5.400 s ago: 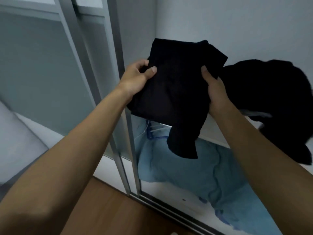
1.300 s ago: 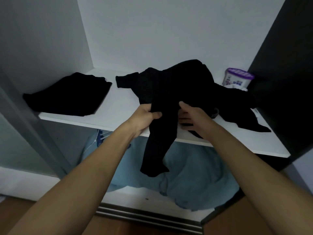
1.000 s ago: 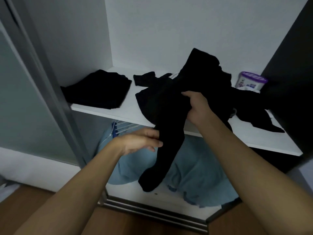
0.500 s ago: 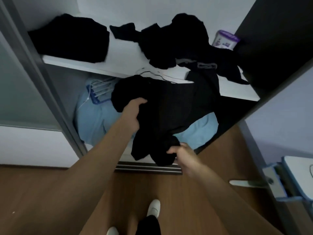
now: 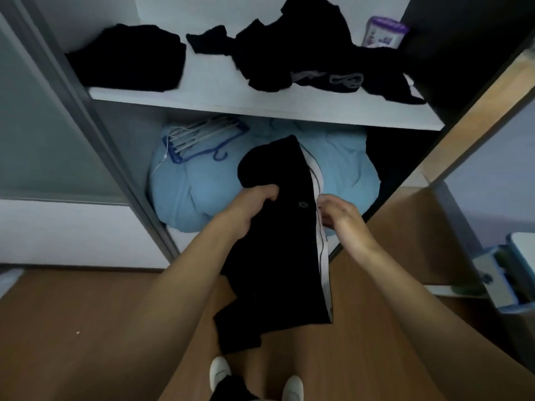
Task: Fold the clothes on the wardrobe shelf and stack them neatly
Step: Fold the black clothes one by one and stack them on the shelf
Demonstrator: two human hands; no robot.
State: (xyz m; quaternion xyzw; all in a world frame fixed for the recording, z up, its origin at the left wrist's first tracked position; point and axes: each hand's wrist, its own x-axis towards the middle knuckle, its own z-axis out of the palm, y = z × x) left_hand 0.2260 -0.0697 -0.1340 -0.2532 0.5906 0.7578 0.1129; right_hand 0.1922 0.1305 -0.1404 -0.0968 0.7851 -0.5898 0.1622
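Gripping the black garment [image 5: 278,241] with your left hand [image 5: 257,198], fingers curled into the cloth; it hangs below the shelf [image 5: 260,105]. Your right hand [image 5: 337,211] curls at its striped edge, pinch not discernible

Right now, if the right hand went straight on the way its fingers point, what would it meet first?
The white-striped edge of the black garment that the left hand grips. The right hand looks nearly on it, though depth is unclear.
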